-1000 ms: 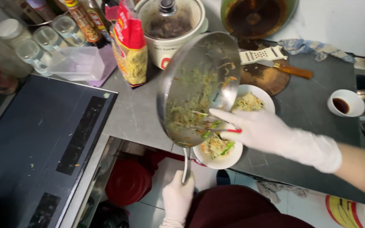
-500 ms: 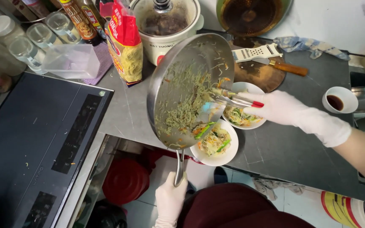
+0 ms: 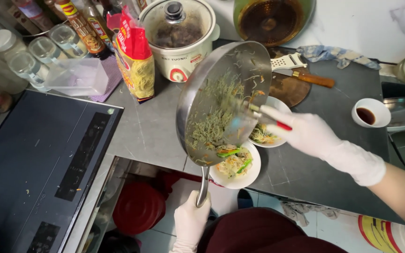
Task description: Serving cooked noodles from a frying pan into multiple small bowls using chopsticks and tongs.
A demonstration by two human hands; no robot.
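My left hand (image 3: 191, 221), in a white glove, grips the handle of a steel frying pan (image 3: 212, 89) and holds it tilted steeply over the grey counter (image 3: 146, 126). Thin noodles cling to the pan's inside. My gloved right hand (image 3: 308, 133) holds a metal spatula (image 3: 242, 124) with a red handle end and presses it against the noodles in the pan. Under the pan's lower rim sits a white bowl (image 3: 235, 165) of noodles with green vegetables. A second white bowl (image 3: 268, 133) of noodles lies behind it, partly hidden by my right hand.
A black induction hob (image 3: 38, 159) fills the left. At the back stand a white slow cooker (image 3: 180, 37), a red and yellow noodle packet (image 3: 134, 56), sauce bottles (image 3: 78, 23), glass jars (image 3: 48, 49) and a knife (image 3: 305, 77) on a round board. A small cup of dark sauce (image 3: 370, 112) is right.
The pan has tipped steeper and shifted a little left. My right hand has moved the spatula along the pan's inside, and more noodles lie in the near bowl.
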